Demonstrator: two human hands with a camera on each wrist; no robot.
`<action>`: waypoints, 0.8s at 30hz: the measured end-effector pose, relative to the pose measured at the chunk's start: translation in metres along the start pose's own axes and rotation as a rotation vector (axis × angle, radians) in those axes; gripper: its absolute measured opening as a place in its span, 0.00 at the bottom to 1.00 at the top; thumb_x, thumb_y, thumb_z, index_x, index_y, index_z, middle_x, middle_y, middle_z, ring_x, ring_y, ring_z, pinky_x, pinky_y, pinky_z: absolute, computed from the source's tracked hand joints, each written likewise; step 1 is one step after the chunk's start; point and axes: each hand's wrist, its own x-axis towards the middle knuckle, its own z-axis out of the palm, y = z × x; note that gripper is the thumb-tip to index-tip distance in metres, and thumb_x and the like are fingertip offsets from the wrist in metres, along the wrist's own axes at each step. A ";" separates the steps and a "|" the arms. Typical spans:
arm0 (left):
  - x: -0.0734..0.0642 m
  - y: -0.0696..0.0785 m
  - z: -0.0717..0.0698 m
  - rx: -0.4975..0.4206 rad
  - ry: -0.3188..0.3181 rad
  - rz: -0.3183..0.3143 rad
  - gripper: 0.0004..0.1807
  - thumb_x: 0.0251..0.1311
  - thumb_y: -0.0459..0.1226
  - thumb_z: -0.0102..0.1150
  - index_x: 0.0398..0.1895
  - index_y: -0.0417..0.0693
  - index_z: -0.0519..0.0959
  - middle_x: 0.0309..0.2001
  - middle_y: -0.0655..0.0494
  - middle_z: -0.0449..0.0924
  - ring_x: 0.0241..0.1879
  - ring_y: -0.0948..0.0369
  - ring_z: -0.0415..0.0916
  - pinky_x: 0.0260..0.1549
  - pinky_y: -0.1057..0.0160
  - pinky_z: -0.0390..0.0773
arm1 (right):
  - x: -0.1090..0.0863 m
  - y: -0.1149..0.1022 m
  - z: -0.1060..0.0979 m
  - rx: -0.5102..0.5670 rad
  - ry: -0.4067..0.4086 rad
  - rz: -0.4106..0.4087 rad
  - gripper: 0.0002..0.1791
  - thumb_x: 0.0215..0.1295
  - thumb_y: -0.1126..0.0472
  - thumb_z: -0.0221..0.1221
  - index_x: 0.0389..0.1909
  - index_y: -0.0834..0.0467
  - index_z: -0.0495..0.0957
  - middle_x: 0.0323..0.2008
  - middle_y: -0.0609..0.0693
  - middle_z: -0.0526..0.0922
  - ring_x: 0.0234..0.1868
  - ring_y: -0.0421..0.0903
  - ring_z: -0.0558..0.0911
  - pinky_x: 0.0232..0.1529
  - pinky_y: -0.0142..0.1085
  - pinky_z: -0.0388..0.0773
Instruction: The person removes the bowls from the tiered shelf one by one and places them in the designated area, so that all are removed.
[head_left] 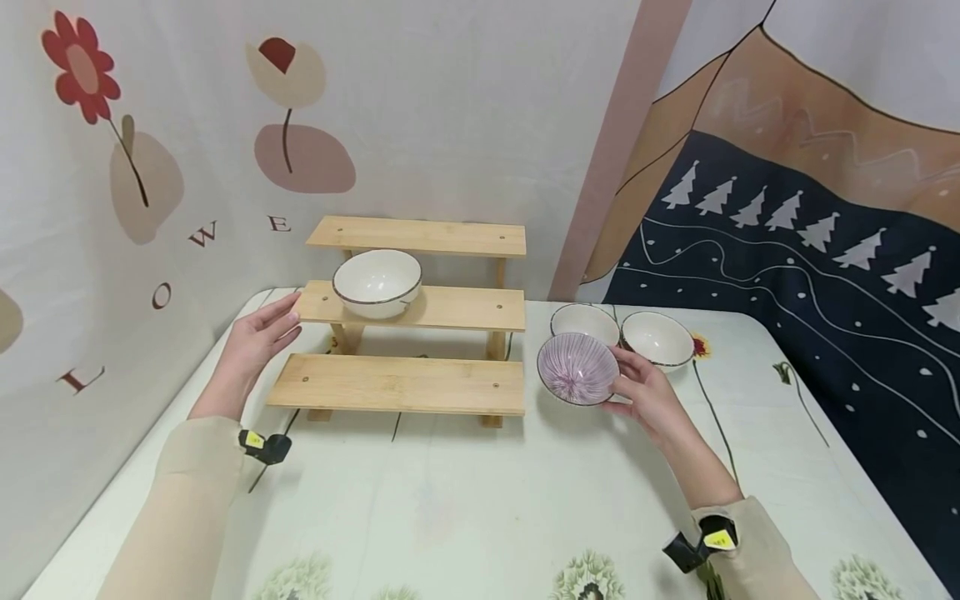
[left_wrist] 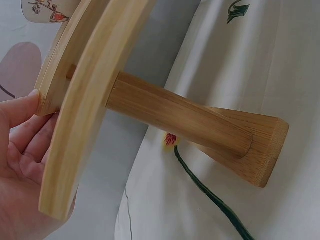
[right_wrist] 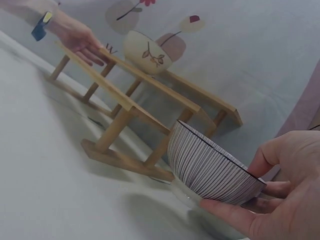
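Note:
My right hand (head_left: 647, 387) grips a small purple-striped bowl (head_left: 576, 369) by its right side. In the right wrist view, the striped bowl (right_wrist: 210, 167) is tilted above the table, its shadow below, with the thumb at the dark rim and fingers under the side. My left hand (head_left: 258, 337) touches the left end of the middle board of a three-step wooden shelf (head_left: 397, 383), its fingers fairly straight. A large white bowl (head_left: 378, 279) with a dark rim stands toward the left of that middle board; the right wrist view shows a branch pattern on its outside.
Behind the striped bowl, a white bowl (head_left: 581, 321) and another white bowl (head_left: 658, 337) stand side by side on the table, right of the shelf. A pale flowered cloth (head_left: 450, 500) covers the table. Printed fabric (head_left: 465, 108) hangs behind and at both sides.

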 end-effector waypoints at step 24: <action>0.000 0.000 0.000 0.004 0.000 0.014 0.39 0.69 0.43 0.59 0.77 0.42 0.55 0.79 0.44 0.46 0.46 0.86 0.75 0.56 0.79 0.76 | 0.000 0.017 -0.010 -0.030 -0.048 -0.004 0.37 0.63 0.75 0.47 0.75 0.69 0.50 0.68 0.70 0.62 0.41 0.35 0.81 0.43 0.34 0.90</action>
